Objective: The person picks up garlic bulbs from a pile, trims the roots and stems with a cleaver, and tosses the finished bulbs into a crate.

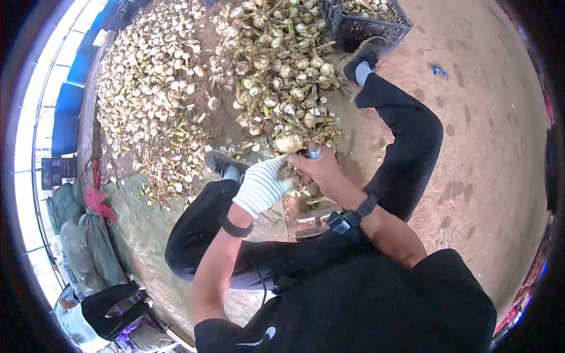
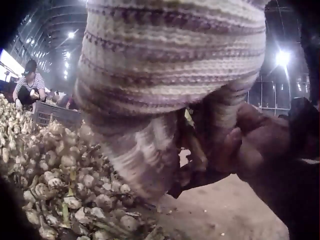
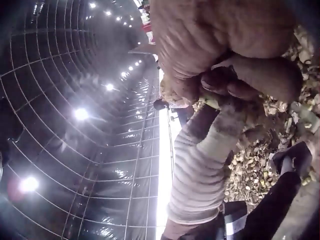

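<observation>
My left hand [image 1: 261,187], in a white striped knit glove, holds a garlic bulb [image 1: 289,142] in front of me, over the edge of the heap. In the right wrist view its gloved fingers [image 3: 220,127] are at a short greenish stalk [image 3: 211,102] below the bulb. My bare right hand [image 1: 325,172] meets the left one and curls round a small hand tool with a grey metal part [image 1: 314,153]. Most of that tool is hidden by the fingers, so I cannot tell its kind. In the left wrist view, the glove [image 2: 170,55] covers most of the work.
A heap of garlic with stalks [image 1: 282,65] lies ahead, with a wide spread of paler bulbs [image 1: 147,82] at left. A black crate [image 1: 371,28] stands beyond my right shoe [image 1: 360,59]. Bare ground [image 1: 477,170] stretches right. Another person [image 2: 31,85] sits by a crate.
</observation>
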The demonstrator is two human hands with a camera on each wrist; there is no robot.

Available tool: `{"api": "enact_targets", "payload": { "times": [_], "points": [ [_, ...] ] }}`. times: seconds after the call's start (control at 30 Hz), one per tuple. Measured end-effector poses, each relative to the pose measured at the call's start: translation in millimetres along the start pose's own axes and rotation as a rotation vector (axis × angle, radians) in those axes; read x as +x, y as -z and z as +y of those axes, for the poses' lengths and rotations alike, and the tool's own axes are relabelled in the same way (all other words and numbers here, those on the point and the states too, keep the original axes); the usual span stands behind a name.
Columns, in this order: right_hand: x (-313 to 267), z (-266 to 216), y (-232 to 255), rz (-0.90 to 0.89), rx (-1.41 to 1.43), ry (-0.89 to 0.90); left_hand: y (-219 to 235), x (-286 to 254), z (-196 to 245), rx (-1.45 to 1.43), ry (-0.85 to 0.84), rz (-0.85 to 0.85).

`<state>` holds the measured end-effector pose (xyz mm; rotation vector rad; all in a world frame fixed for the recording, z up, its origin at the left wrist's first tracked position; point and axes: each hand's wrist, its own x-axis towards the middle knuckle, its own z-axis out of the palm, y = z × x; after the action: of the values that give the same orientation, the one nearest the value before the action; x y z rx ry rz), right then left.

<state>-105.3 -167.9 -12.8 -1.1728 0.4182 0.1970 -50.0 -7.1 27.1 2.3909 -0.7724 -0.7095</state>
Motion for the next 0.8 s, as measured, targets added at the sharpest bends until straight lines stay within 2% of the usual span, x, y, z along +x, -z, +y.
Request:
{"api": "enact_targets", "payload": {
  "times": [0.03, 0.07, 0.1, 0.13, 0.17, 0.2, 0.3, 0.33, 0.4, 0.47, 0.53, 0.6, 0.63, 0.7, 0.8],
  "points": [
    [-0.2, 2.2, 0.0, 0.025, -0.036, 0.018, -5.6, -2.7, -9.1, -0.099, -0.086, 0.083],
    [-0.9, -0.3, -1.5, 0.051, -0.071, 0.034, -4.3, -1.6, -4.6, -0.100, -0.090, 0.081],
    [-3.5, -5.2, -0.8, 0.102, -0.197, -0.007, -3.7, -0.2, 1.9, -0.621, -0.093, 0.133],
    [-3.8, -7.5, -3.5, 0.106, -0.200, -0.009, -4.0, 1.8, 7.2, -1.145, -0.089, 0.180],
    [-3.4, -7.7, -8.2, 0.109, -0.254, 0.114, -5.7, 5.3, 8.4, -1.156, -0.071, 0.115],
    [-3.8, -6.2, -12.9, 0.103, -0.310, 0.234, -16.8, 6.4, 8.4, -1.131, -0.009, 0.204],
    [-4.6, -11.6, -17.0, 0.072, -0.505, 0.138, -17.1, 8.8, 5.2, -1.058, 0.037, 0.326],
    [-7.9, -18.2, -14.0, 0.044, -0.594, 0.098, -14.6, 7.4, 3.2, -1.088, -0.007, 0.357],
    [-14.0, -27.4, -1.1, 0.033, -0.598, 0.118, -10.0, 4.3, -3.2, -1.124, -0.045, 0.397],
    [-19.8, -35.5, 7.9, -0.079, -0.726, 0.200, -4.6, -1.2, -14.0, -1.106, 0.001, 0.381],
    [-22.6, -45.3, 6.3, -0.107, -0.796, 0.183, -5.2, -3.9, -23.1, -1.009, -0.023, 0.366],
    [-21.1, -45.1, 7.7, -0.261, -1.093, 0.230, -6.4, -9.2, -23.0, -0.756, 0.004, 0.274],
    [-21.3, -48.3, 5.6, -0.261, -1.091, 0.226, -24.3, -10.6, -40.0, -0.575, -0.079, 0.339],
    [-22.8, -61.0, -2.2, -0.319, -1.117, 0.154, -20.4, -14.4, -39.4, -0.481, -0.104, 0.336],
    [-22.3, -61.5, -0.8, -0.351, -1.042, 0.184, -25.2, -15.4, -51.0, -0.360, -0.180, 0.274]
  ]
}}
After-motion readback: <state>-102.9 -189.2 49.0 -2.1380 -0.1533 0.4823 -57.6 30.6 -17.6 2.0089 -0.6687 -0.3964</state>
